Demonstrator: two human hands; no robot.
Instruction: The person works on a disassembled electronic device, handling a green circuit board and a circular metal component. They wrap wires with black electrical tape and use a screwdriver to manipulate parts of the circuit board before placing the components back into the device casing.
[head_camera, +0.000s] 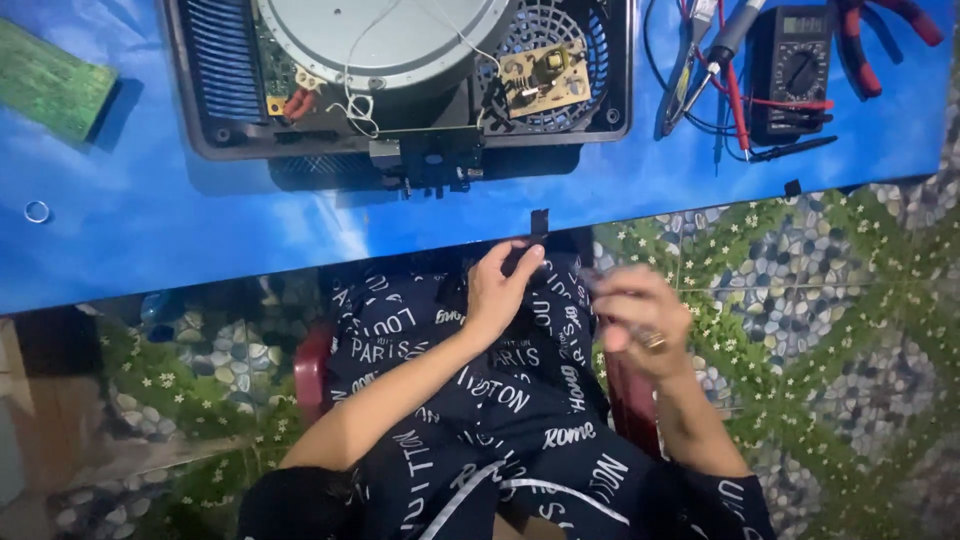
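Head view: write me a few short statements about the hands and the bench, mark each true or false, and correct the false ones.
1. The left hand pinches a small dark piece just below the table edge. True.
2. The right hand grips the multimeter. False: the multimeter lies untouched on the blue table, and the hand is blurred above the lap.
3. The opened appliance shows a round grey disc and a small circuit board. True.
4. A small metal ring lies beside the multimeter. False: it lies far off, near the opposite end.

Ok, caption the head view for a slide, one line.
Left hand pinches black tape at the blue table edge, right hand blurred, opened cooker above.
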